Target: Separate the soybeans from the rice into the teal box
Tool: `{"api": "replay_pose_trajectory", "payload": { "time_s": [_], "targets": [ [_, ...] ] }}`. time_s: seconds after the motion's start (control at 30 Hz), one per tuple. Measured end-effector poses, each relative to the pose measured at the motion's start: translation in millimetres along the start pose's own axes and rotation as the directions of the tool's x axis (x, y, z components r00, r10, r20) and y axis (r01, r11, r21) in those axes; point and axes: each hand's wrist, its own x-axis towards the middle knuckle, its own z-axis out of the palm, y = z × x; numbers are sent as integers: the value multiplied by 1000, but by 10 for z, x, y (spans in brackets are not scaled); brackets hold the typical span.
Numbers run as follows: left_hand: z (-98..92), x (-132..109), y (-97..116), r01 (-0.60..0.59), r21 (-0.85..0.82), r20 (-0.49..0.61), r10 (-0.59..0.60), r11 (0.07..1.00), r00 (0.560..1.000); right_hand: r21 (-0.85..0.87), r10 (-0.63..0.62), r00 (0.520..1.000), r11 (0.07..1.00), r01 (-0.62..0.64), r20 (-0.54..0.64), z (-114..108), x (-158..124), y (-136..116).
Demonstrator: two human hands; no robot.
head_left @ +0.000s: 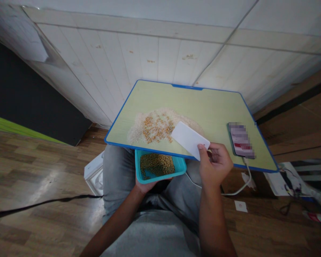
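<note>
My left hand (pixel 147 185) supports a turquoise plastic tray (pixel 160 177) from below, its fingers mostly hidden beneath it. Inside the tray lie many small round greenish-yellow beans (pixel 160 162). The tray sits just under the near edge of the table, above my lap. Between thumb and fingers, my right hand (pixel 215 160) pinches a flat white card (pixel 189 139) by its right end. The card's far end reaches the right side of a spread heap of rice (pixel 136 128) on the tabletop. Yellow soybeans (pixel 156 130) are scattered over the middle of that rice.
The small table (pixel 203 103) has a pale green top with a blue rim and stands near a white panelled wall. A phone (pixel 239 139) lies at its right with a white cable (pixel 247 178) hanging off the edge. A white box (pixel 93 173) is on the floor to the left.
</note>
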Motion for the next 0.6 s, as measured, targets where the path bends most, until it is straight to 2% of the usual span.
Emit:
{"api": "replay_pose_trajectory", "payload": {
  "time_s": [0.1,0.23,0.47,0.6],
  "targets": [
    [-37,7,1,-3,4,1,3,1000,1000,7,1,999,1000,-2,32,-18,-6,8],
    [-55,9,1,-2,41,-8,3,999,1000,38,-27,999,999,27,20,-30,-5,8],
    [35,-7,11,-11,90,-48,15,996,999,43,-77,996,996,74,52,-51,-13,-20],
    [59,-7,16,-1,107,-50,6,994,999,35,-68,997,997,67,29,-66,-25,-18]
  ]
}}
